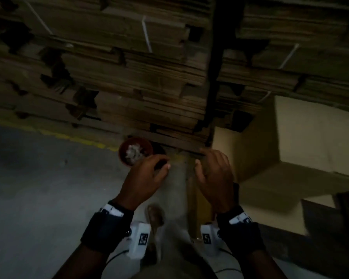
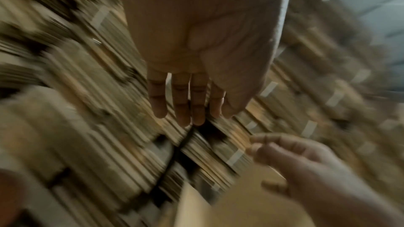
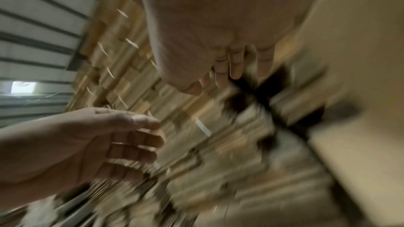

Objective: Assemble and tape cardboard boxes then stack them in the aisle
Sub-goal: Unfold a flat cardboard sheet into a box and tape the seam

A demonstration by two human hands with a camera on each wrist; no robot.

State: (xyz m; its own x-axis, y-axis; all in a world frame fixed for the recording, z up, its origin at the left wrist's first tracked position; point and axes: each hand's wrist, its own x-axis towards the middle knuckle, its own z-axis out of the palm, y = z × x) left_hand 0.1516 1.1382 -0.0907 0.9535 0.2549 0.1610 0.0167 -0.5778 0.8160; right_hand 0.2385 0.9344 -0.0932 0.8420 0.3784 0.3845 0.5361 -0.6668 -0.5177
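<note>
Tall stacks of flattened cardboard boxes (image 1: 129,63) tied with white straps fill the upper half of the head view. Both hands reach toward the bottom of the stack. My left hand (image 1: 149,174) hangs with loosely curved fingers and holds nothing; in the left wrist view its fingers (image 2: 183,99) are straight. My right hand (image 1: 214,174) is also empty, with relaxed fingers (image 3: 235,63). An assembled open box (image 1: 302,141) stands to the right of the right hand. Both wrist views are blurred.
A round reddish tub (image 1: 135,151) with pale scraps inside sits on the floor just beyond my left hand. A yellow line (image 1: 69,135) runs along the grey concrete floor (image 1: 38,188) at the foot of the stacks. My shoe (image 1: 155,216) shows below.
</note>
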